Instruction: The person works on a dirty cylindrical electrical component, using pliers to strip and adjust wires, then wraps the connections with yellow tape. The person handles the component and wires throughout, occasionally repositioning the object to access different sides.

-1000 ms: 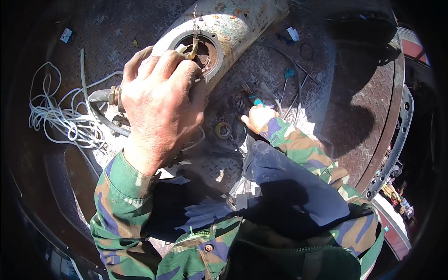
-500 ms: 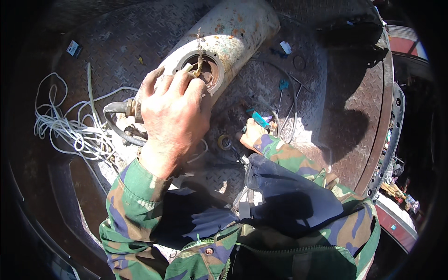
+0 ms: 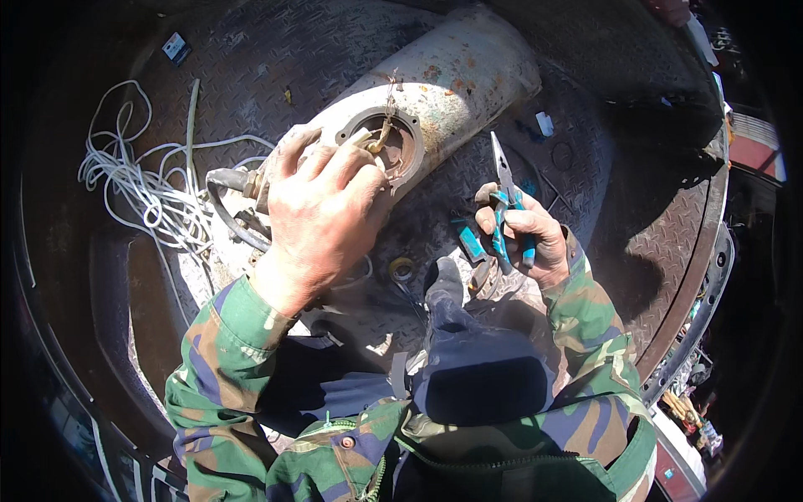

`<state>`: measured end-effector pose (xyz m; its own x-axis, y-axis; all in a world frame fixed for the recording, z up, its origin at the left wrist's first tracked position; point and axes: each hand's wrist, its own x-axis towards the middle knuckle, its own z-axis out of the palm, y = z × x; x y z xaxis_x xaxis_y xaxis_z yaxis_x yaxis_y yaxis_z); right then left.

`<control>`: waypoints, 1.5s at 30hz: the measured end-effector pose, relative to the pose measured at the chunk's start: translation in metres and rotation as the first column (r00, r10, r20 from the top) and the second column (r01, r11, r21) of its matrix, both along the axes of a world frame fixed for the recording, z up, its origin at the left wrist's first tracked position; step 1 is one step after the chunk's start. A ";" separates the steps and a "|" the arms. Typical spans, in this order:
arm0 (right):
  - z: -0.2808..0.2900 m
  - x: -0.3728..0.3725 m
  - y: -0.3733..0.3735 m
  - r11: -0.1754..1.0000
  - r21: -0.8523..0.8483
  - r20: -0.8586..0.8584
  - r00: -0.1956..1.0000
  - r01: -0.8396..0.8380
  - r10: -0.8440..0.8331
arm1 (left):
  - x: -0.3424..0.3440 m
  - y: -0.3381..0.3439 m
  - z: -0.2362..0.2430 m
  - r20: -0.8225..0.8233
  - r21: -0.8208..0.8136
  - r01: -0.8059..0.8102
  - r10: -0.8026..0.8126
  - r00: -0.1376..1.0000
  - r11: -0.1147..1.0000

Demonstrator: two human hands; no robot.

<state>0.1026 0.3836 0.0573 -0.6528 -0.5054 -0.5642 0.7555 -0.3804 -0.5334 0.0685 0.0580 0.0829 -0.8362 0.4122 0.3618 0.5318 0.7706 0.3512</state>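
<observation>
A pale, rust-spotted metal cylinder (image 3: 464, 63) lies slanted on the floor, with a round flanged opening (image 3: 407, 171) in its side. My left hand (image 3: 322, 197) is closed at the opening's near left edge, its fingers curled round pale-sheathed wires (image 3: 360, 136) that come out of it. The fingertips are partly hidden. A thin, frayed strand (image 3: 390, 109) sticks up beside them. In my right hand (image 3: 539, 234), right of the cylinder, is a pair of needle-nose pliers (image 3: 502, 171) with blue-and-black handles, jaws pointing up and away. The pliers touch nothing else.
A tangle of white cable (image 3: 155, 201) lies at left. A thick black cable (image 3: 222, 205) joins the cylinder's near end. Below the pliers are a blue-handled tool (image 3: 471, 244) and a roll of tape (image 3: 401, 268). A raised metal rim (image 3: 711, 201) bounds the right side.
My right hand has come up from the floor by the tools and now holds the needle-nose pliers. My left hand stays at the opening. The whole view has shifted slightly.
</observation>
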 end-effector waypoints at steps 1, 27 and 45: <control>0.014 -0.012 -0.001 0.991 0.057 -0.006 0.993 -0.117 0.118 | 0.000 -0.003 0.002 0.007 -0.008 0.003 -0.003 1.000 1.000; 0.071 -0.179 -0.073 -0.181 0.862 0.029 -0.310 -0.473 0.950 | -0.010 -0.008 0.009 0.113 -0.027 0.082 -0.079 0.990 0.996; 0.034 -0.168 -0.052 0.067 0.948 -0.178 -0.343 -0.311 0.922 | -0.011 -0.009 0.007 0.151 -0.012 0.087 -0.084 0.985 0.996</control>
